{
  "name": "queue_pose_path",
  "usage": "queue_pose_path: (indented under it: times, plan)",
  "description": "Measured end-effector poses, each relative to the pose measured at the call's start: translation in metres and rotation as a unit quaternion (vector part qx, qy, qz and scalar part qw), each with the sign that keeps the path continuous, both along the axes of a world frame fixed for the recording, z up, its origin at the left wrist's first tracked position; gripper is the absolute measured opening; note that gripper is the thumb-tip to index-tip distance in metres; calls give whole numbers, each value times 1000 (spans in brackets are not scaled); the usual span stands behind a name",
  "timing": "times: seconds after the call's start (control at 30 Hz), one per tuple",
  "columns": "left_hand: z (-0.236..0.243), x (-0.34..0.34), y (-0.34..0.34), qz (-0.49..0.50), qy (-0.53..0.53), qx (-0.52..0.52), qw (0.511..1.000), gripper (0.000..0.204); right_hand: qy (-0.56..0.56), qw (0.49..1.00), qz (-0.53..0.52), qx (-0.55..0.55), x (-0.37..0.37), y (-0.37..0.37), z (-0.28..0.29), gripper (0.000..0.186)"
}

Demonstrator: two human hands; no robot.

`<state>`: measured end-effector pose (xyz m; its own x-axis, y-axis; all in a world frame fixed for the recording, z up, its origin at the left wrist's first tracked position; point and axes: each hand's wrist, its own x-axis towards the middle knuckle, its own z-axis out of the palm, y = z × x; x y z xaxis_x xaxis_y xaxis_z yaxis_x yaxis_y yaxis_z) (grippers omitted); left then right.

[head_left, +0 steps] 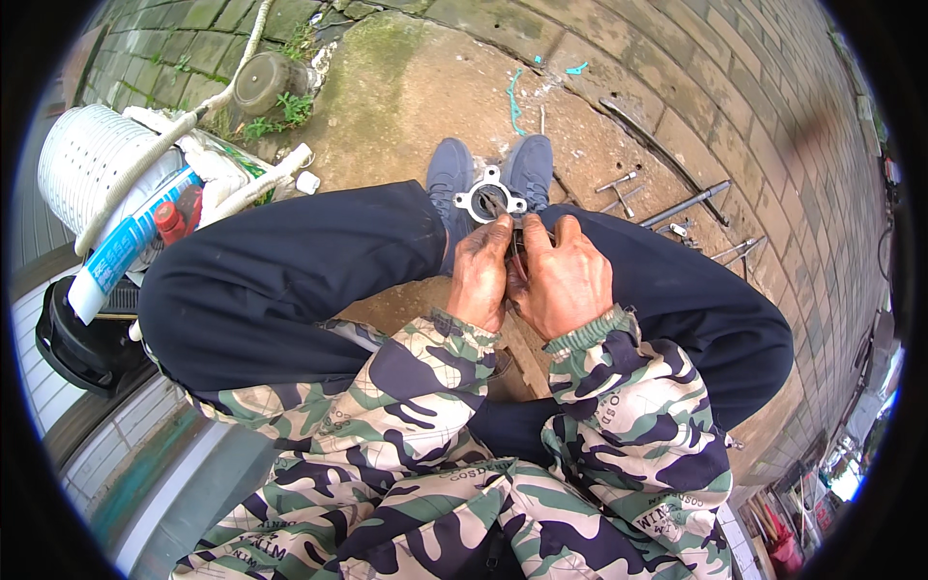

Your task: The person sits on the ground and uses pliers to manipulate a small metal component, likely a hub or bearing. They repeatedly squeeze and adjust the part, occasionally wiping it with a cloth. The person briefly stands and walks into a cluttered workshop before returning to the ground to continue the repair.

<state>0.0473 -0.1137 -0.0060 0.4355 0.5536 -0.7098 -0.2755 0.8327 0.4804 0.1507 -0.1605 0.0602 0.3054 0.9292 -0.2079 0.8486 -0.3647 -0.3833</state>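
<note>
Between my knees I hold a silver metal flange [472, 202], a round ring with bolt lugs round its rim and a dark hollow centre. My left hand [478, 275] is closed at its near edge, with fingers reaching toward the opening. Beside it my right hand [568, 278] is closed too, its fingers curled at the near right of the same part. A small dark piece shows between the two hands, too covered to name. Both hands are close together, and my fingertips are smudged dark.
Right of my shoes [530, 164] lie a long metal bar [688, 203], a small T-handle tool [619, 182] and other tools [742, 251]. On the left are a ribbed white bucket [82, 159], a red bottle [172, 222], a glass jar [261, 82] and a black case [82, 343].
</note>
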Motion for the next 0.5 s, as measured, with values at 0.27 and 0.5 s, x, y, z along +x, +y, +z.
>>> queue_pose_path:
  times: [0.27,0.5]
  plan:
    - [13,-1,2,-15,17,7,1000,19,14,999,-26,-38,-1,6,8,51]
    - [10,4,0,-29,67,32,997,22,8,1000,4,-8,5,-4,-5,53]
